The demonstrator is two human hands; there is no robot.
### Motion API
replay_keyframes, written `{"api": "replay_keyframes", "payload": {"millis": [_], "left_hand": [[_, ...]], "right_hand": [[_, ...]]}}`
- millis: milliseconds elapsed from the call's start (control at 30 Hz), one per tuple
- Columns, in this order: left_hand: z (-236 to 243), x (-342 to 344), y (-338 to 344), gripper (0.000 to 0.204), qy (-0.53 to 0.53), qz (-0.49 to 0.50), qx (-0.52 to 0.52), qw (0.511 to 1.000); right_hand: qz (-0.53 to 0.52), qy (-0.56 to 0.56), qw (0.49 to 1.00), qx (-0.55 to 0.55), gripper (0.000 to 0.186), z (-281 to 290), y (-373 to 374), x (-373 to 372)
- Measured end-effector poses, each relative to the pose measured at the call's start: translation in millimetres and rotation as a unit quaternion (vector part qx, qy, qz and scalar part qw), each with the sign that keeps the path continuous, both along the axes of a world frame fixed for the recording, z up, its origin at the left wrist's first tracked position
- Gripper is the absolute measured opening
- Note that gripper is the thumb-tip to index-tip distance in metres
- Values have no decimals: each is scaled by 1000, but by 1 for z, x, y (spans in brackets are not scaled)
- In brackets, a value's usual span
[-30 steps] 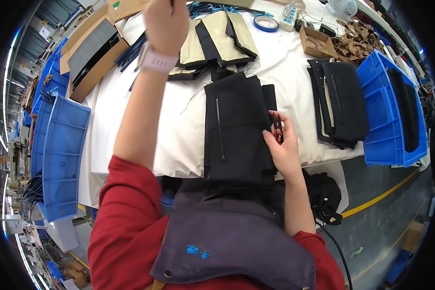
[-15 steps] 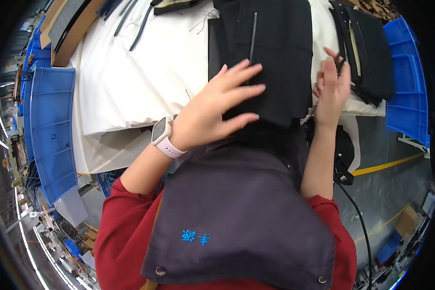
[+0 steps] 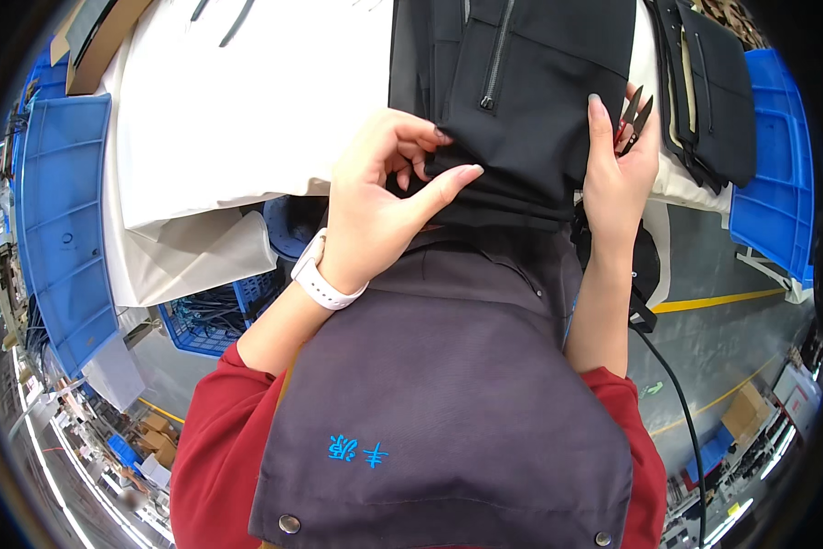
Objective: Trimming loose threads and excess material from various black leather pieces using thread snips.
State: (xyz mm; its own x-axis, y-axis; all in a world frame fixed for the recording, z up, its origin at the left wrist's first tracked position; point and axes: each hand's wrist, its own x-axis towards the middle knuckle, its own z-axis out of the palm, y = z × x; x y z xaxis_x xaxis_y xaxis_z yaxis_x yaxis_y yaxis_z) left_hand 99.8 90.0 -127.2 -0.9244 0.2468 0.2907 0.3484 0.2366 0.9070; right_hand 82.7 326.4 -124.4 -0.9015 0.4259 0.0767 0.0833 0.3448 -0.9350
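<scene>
A black garment piece (image 3: 539, 119) with a metal zipper (image 3: 495, 59) lies over the white-covered table and hangs at its near edge, creased there. My left hand (image 3: 388, 188) has its fingers curled at the garment's left side and its thumb on top, with cloth bunched between them. At the garment's right edge, my right hand (image 3: 617, 178) has its thumb against the cloth. Small dark thread snips (image 3: 633, 121) with a touch of red are held in that same hand, blades pointing up and away from me.
A stack of black garment pieces (image 3: 713, 91) lies at the table's right end, beside a blue bin (image 3: 777, 174). Another blue bin (image 3: 68, 220) stands at left. Beneath the white cloth (image 3: 237, 119) is a blue basket (image 3: 205, 320). A black cable (image 3: 677, 393) hangs at right.
My left hand went from spread fingers over the cloth to curled fingers gathering its left side. The garment and its zipper shifted, and my right hand came to the garment's right edge.
</scene>
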Motion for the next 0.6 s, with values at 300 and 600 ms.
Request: {"api": "replay_keyframes", "payload": {"millis": [300,600], "left_hand": [[-2,-7,0,26,-157,40,51,986],[-6,-20,-7,6,-1,-9,-65,998]], "right_hand": [[6,166,912,374,39,37,-23,23],[242,232,865,374,55,36,-43,27]]}}
